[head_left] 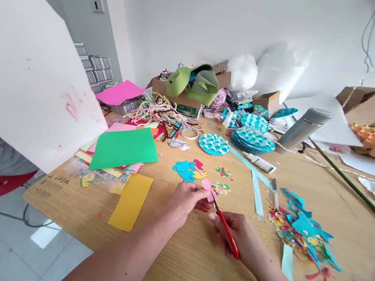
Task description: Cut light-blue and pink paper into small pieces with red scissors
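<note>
Between the thumb and fingers of my left hand (190,200) is a small strip of pink paper (207,185). My right hand (239,232) grips red-handled scissors (228,234), with their blades at the strip's lower edge. Whether the blades are parted is too small to tell. Just beyond my hands lie a blue paper fish (183,171) and smaller red and yellow cutouts, partly overlapping. Small round paper bits (222,188) in several colours are scattered right behind the pink strip.
A green sheet (122,148) tops a paper stack at left, near a yellow sheet (131,203). Wavy-patterned blue discs (251,140), a glue bottle (261,163) and a grey cylinder (305,127) stand or lie to the right. Paper scraps (289,228) cover the right front.
</note>
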Action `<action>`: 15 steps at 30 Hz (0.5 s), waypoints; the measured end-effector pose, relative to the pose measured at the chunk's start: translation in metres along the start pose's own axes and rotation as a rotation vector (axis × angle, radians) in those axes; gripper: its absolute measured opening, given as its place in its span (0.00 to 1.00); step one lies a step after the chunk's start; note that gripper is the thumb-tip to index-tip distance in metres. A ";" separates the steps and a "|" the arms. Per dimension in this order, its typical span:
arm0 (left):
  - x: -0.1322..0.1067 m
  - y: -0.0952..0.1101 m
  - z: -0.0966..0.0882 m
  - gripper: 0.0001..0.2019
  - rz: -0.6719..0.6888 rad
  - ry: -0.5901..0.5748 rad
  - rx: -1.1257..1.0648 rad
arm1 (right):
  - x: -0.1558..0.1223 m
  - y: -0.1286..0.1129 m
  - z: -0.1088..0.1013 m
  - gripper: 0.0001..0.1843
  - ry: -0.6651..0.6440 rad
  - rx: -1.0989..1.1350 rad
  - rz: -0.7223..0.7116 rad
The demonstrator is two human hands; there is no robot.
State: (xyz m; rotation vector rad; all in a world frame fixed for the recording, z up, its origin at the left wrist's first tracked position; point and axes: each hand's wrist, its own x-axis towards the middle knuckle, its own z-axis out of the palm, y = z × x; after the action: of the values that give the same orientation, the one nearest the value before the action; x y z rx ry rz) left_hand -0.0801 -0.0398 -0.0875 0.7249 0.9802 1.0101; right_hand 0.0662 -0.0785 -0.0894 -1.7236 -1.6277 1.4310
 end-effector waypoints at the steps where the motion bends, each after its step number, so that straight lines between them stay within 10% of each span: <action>1: 0.000 0.000 0.000 0.10 0.002 0.006 0.004 | 0.000 -0.001 0.000 0.26 -0.003 -0.005 0.000; 15: 0.000 0.000 0.000 0.09 0.039 0.029 0.129 | 0.002 -0.003 0.000 0.27 0.017 -0.033 -0.072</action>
State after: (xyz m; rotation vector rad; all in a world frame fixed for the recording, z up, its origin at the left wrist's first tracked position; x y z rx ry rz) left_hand -0.0796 -0.0402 -0.0873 0.8408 1.0675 1.0008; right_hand 0.0640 -0.0763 -0.0880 -1.6724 -1.6954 1.3600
